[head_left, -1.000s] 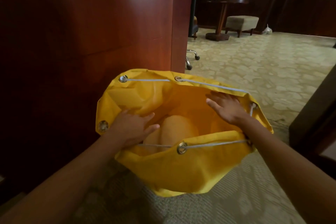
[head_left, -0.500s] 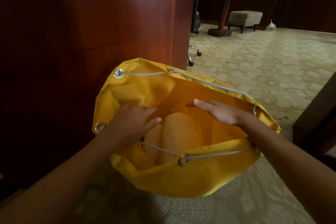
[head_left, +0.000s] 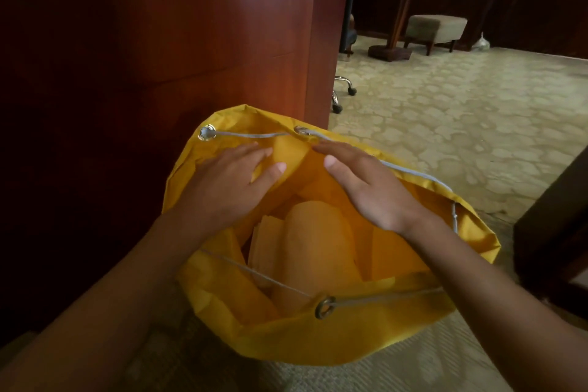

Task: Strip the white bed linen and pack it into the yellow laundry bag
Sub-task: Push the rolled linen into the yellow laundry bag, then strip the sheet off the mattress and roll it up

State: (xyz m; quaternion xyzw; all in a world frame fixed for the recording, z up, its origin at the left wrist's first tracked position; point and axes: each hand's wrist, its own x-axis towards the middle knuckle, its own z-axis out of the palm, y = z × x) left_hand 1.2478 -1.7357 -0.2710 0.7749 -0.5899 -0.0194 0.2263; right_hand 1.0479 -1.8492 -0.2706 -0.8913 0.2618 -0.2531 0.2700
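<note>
Meeting at far rim of yellow laundry bag (head_left: 305, 340) | left hand (head_left: 229, 184) flat | right hand (head_left: 369, 188) flat

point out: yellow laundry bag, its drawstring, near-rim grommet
yellow laundry bag (head_left: 318, 340): head view, outer fabric of the near wall, below the rim.
drawstring (head_left: 381, 297): head view, grey cord stretch along the near rim, right of the grommet.
grommet (head_left: 325, 307): head view, metal ring at the near rim.
</note>
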